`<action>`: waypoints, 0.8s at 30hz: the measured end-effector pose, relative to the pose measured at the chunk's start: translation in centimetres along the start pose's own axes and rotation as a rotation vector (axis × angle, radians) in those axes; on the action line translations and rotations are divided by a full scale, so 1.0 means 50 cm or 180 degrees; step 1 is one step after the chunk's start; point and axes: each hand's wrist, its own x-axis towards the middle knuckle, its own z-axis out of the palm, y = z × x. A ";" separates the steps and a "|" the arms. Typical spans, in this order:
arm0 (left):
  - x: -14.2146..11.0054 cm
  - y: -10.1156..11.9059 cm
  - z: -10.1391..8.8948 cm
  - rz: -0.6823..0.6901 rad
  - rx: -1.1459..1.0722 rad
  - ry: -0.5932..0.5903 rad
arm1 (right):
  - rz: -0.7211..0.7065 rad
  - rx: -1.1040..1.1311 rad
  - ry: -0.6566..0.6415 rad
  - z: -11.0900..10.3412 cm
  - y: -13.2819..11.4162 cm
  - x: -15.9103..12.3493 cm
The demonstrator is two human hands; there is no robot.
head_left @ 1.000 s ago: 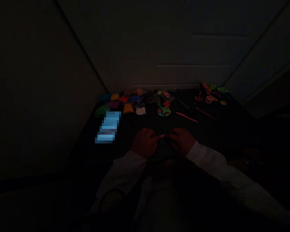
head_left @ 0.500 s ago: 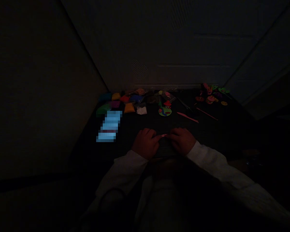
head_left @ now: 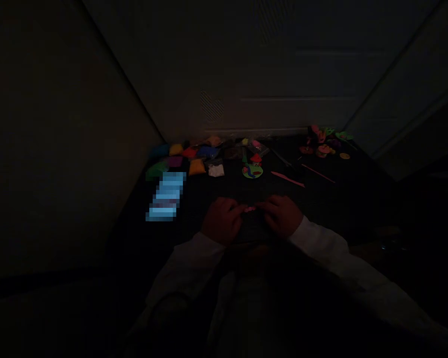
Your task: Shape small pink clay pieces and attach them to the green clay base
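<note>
A small piece of pink clay (head_left: 250,209) lies on the dark tabletop in front of me. My left hand (head_left: 222,220) is curled, its fingertips at the clay's left end. From the other side my right hand (head_left: 282,215) pinches at the right end, fingers bent inward. The dim light hides exactly how the fingertips grip. Beyond the hands sits a round green clay base (head_left: 253,171) with a small red-topped clay house (head_left: 256,159) on it. To its right lie a pink modelling knife (head_left: 288,179) and a thin pink stick (head_left: 318,173).
Bags of coloured clay, among them an orange one (head_left: 197,167) and a white one (head_left: 216,169), line the back left. A lit, blurred phone-like screen (head_left: 167,196) lies at left. Several clay figures (head_left: 324,150) stand back right, before a wall (head_left: 224,59).
More of the pink clay shows between my fingertips, and my left fingers have drawn slightly back. The whole view has shifted a little.
</note>
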 end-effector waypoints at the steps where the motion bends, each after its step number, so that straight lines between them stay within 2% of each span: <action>1: 0.000 -0.004 0.001 -0.0091 -0.0096 0.0127 | -0.0058 -0.0085 -0.0086 -0.002 -0.007 -0.001; 5: -0.001 -0.019 0.003 -0.0404 -0.0402 0.0569 | -0.0337 -0.0277 -0.0419 -0.005 -0.035 -0.007; 8: -0.001 -0.021 0.003 -0.0551 -0.0474 0.0729 | -0.0369 -0.0382 -0.0435 -0.004 -0.048 -0.007; 13: -0.002 -0.016 0.001 -0.0727 -0.0491 0.0743 | -0.0361 -0.0445 -0.0361 -0.002 -0.054 -0.004; 20: -0.005 -0.017 0.002 -0.0755 -0.0541 0.0752 | -0.0203 -0.0446 -0.0269 -0.005 -0.056 -0.003; 24: -0.005 -0.017 0.002 -0.0735 -0.0536 0.0769 | -0.0268 -0.0449 -0.0249 -0.004 -0.055 -0.004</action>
